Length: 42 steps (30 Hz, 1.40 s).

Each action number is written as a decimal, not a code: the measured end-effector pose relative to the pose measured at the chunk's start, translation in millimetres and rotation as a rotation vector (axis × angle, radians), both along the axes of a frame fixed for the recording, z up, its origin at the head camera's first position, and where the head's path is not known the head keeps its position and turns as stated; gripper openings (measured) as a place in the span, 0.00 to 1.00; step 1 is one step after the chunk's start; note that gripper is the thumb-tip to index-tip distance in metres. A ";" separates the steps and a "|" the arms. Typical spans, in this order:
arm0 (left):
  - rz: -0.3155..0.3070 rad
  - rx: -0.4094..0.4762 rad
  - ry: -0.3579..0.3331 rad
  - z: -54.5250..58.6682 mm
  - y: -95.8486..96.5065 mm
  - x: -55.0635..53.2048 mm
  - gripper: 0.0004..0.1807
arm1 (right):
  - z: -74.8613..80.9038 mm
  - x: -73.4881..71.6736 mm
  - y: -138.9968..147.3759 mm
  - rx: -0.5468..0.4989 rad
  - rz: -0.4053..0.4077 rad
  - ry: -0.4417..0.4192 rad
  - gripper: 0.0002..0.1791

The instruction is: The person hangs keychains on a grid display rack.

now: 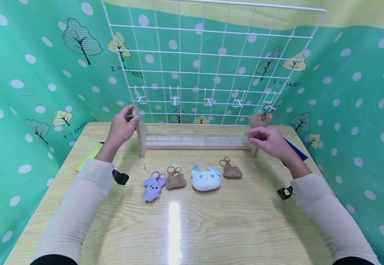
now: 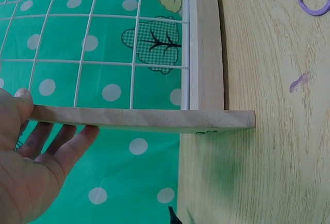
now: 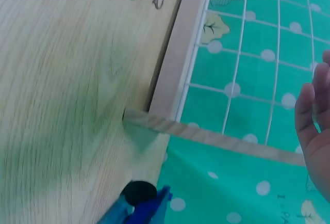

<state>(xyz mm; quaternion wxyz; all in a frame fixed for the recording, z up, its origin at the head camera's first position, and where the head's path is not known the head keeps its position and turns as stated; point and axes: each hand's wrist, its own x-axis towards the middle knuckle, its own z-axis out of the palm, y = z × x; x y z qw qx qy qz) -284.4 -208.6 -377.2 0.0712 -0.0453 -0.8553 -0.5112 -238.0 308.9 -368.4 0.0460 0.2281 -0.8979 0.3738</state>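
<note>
A white wire grid rack (image 1: 198, 144) stands upright on a wooden base. My left hand (image 1: 122, 123) grips the wooden side piece (image 2: 139, 119) of its stand, thumb on one face and fingers on the other. Beside the right end of the stand, my right hand (image 1: 269, 141) is raised with relaxed fingers and holds nothing. Just above it, a brown plush keychain (image 1: 259, 120) hangs by its ring from the rightmost hook. In front of the rack lie a purple plush keychain (image 1: 153, 189), a brown one (image 1: 176, 181), a white cat-faced one (image 1: 206, 179) and another brown one (image 1: 232, 172).
Several white hooks (image 1: 175, 100) line the lower grid. A yellow-green item (image 1: 89, 156) lies at the table's left edge, a dark blue one (image 1: 297, 150) at the right, behind my forearm. A green dotted curtain (image 1: 39, 147) surrounds the table.
</note>
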 end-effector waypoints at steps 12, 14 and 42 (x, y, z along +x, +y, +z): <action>-0.007 -0.007 0.009 0.1 -0.8 -0.1 0.27 | -12.0 -2.7 -21.8 0.085 0.054 -0.058 0.11; -0.008 -0.007 0.012 -0.2 -0.7 -0.4 0.27 | -15.6 -5.3 -24.4 0.101 0.067 -0.064 0.11; -0.017 0.002 0.017 -3.2 -2.3 -4.4 0.27 | -77.0 -39.9 -54.1 0.415 0.267 -0.225 0.13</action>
